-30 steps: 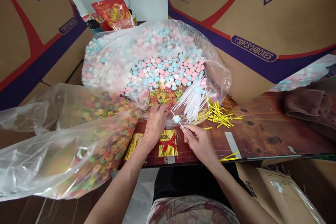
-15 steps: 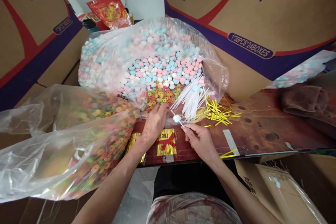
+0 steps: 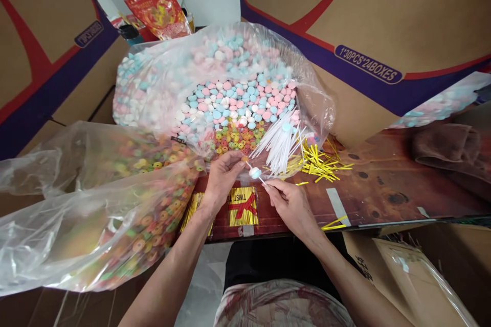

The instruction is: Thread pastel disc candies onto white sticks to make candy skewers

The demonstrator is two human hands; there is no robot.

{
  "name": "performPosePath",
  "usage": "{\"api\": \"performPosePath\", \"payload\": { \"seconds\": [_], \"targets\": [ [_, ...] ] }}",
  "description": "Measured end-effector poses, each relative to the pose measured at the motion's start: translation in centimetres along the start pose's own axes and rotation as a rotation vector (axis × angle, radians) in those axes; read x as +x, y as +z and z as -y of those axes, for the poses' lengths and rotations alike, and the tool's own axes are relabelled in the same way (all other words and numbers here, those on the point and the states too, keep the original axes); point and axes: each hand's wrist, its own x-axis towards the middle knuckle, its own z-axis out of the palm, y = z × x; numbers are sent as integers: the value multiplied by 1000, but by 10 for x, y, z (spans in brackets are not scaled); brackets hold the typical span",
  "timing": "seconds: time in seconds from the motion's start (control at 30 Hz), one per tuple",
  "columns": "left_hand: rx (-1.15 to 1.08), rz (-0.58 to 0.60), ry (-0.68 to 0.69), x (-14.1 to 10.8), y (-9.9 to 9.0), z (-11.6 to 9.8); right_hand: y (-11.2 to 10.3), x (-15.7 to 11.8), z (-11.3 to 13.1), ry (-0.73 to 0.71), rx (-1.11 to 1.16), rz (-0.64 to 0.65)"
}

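My right hand pinches the lower end of a thin white stick, which carries a white and pale blue round candy partway along it. At the stick's upper end, my left hand is closed on a small orange ring candy, held between thumb and fingers at the stick's tip. Just beyond lie loose ring candies in yellow, green and orange. A bundle of white sticks rests to their right. Pink, blue and white candies spread out from a large clear bag behind.
A clear bag of ring candies bulges at the left. Gold twist ties lie right of the sticks, and a twist tie pack sits near the table edge. Large cardboard boxes stand behind; a brown cloth lies at right.
My left hand has come back from the loose ring candies with an orange one and brought it to the stick's tip. The stick in my right hand has shifted slightly left.
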Motion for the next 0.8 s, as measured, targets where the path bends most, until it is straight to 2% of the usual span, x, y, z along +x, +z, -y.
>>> {"api": "performPosePath", "payload": {
  "seconds": [0.17,0.37,0.47,0.57,0.67,0.73,0.8],
  "targets": [
    [-20,-10,-26,-4,-1,-1,-3,0,1,-41,-29,22],
    [-160,77,-254,-13,-9,-14,9,-12,3,-134,-31,-8],
    [-197,129,-313,-23,-5,-17,20,-17,6,-154,33,-37],
    [-206,167,-310,-34,7,-16,25,-17,8,-95,142,-75],
    [-203,169,-270,-36,19,-14,21,-9,9,-39,234,-100],
    [-173,172,-240,-27,24,-14,14,0,9,-38,258,-108],
    [-60,162,-168,-7,26,-15,7,8,7,-44,260,-133]
  ]
}}
